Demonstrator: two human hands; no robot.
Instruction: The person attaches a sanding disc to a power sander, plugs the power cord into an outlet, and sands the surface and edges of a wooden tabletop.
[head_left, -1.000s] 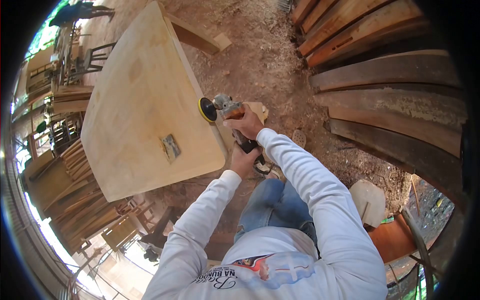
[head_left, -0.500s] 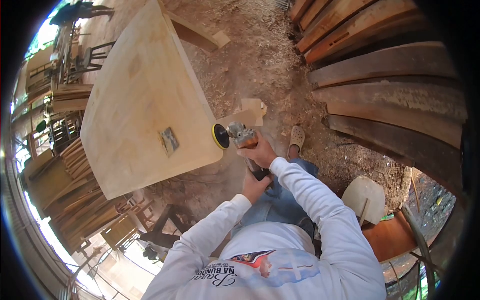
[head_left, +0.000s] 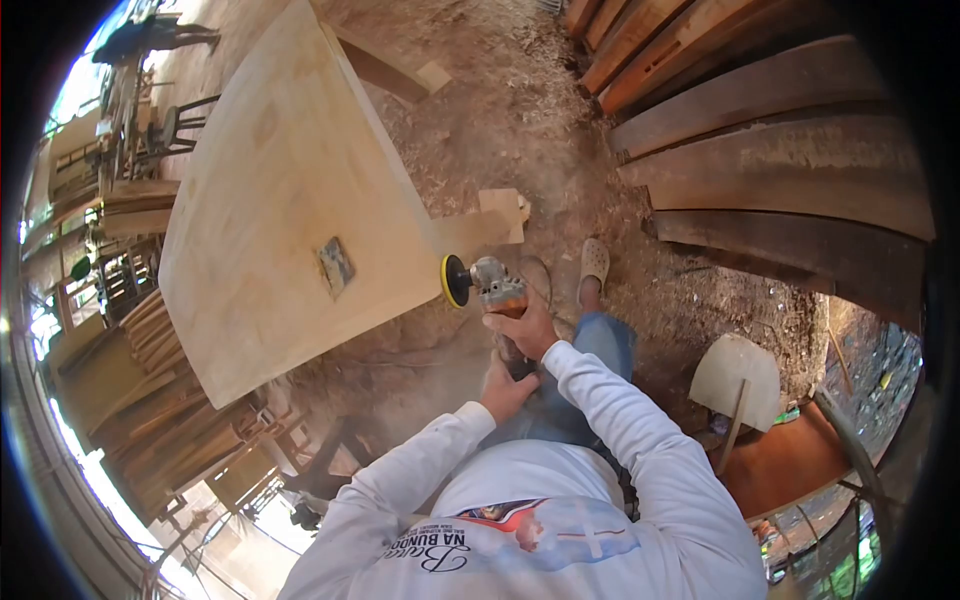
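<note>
My right hand [head_left: 532, 325] is wrapped round the front body of an angle grinder [head_left: 497, 283], just behind its metal head. Lower down, my left hand [head_left: 507, 387] grips the grinder's rear end. The grinder carries a black sanding disc [head_left: 459, 281] with a yellow rim, turned on edge towards the left. That disc is right at the rounded near corner of a large pale wooden tabletop [head_left: 290, 200]. A small worn sheet, perhaps sandpaper [head_left: 335, 267], lies flat on the tabletop. Fine dust hangs around the corner and my hands.
Dark timber planks [head_left: 770, 165] are stacked along the right. A wooden leg [head_left: 380, 70] shows beside the tabletop. Sawdust covers the ground [head_left: 490, 120], where my shoe [head_left: 594, 260] stands. More lumber [head_left: 150, 400] is piled at left; a person [head_left: 155, 38] is far off at upper left.
The grinder and its disc have shifted slightly right and down, round the tabletop's corner, and the disc has turned a little. Both hands keep their grip. The whole view has also shifted slightly.
</note>
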